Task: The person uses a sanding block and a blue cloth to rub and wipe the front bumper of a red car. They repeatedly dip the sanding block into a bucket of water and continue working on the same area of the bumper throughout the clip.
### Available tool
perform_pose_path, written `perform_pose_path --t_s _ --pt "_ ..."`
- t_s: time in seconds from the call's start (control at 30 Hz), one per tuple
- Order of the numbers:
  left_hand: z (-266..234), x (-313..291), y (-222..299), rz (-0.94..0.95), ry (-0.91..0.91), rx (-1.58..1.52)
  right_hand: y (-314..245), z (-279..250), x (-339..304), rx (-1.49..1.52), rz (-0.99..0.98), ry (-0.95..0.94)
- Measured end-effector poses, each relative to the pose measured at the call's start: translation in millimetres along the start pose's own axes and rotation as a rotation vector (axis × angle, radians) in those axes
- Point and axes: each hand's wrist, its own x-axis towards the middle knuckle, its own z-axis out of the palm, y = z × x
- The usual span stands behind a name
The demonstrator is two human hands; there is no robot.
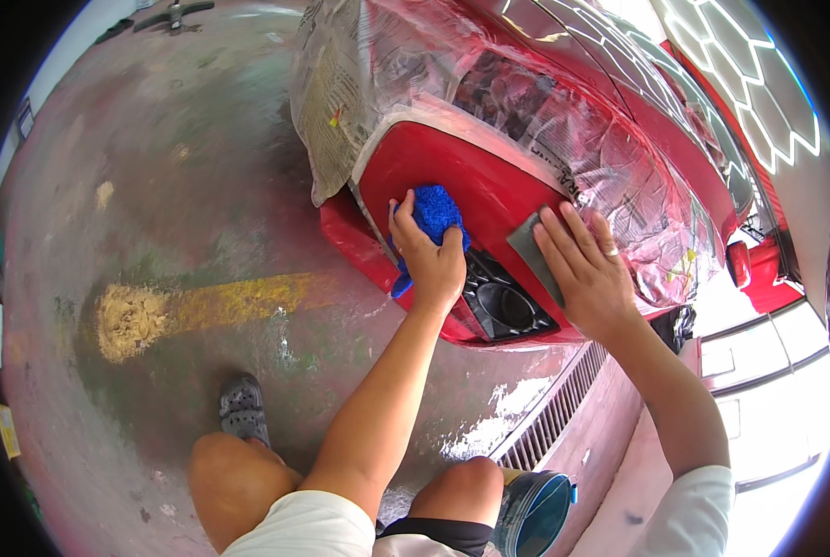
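A glossy red car bumper [466, 162] faces me, with a black fog-light recess [506, 302] in its lower part. My left hand [431, 262] is closed round a bunched blue microfibre cloth [436, 213], which rests against the bumper left of the recess. On the right, my right hand [584, 278] presses a thin dark grey sheet, like sandpaper [532, 251], to the bumper, its fingers stretched over it. The sheet's left edge shows; the rest is under my palm. Newspaper and clear film [536, 107] cover the surfaces above and beside the red panel.
A bucket [538, 515] stands by my right knee. Next to it a drain grate [564, 404] runs along the floor. The concrete floor [192, 213] is stained, with a yellow stripe [239, 302] on the left. A black plastic bag [679, 327] lies beyond my right forearm.
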Motion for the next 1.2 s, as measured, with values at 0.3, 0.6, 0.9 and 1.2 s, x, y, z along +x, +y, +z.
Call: perform_pose_path --t_s 0.3,0.6,0.9,1.2 --pt "-9 2 -5 -0.006 0.005 -0.169 -32 16 117 0.086 -0.039 0.071" --pt "-6 2 -1 -0.043 -0.006 -0.154 -19 11 33 0.025 -0.025 0.04" --pt "-24 23 -9 -0.372 0.022 -0.428 -35 14 16 0.044 0.058 0.01" --pt "-24 25 -14 -0.384 -0.026 -0.352 -35 21 -11 0.022 0.1 0.064"
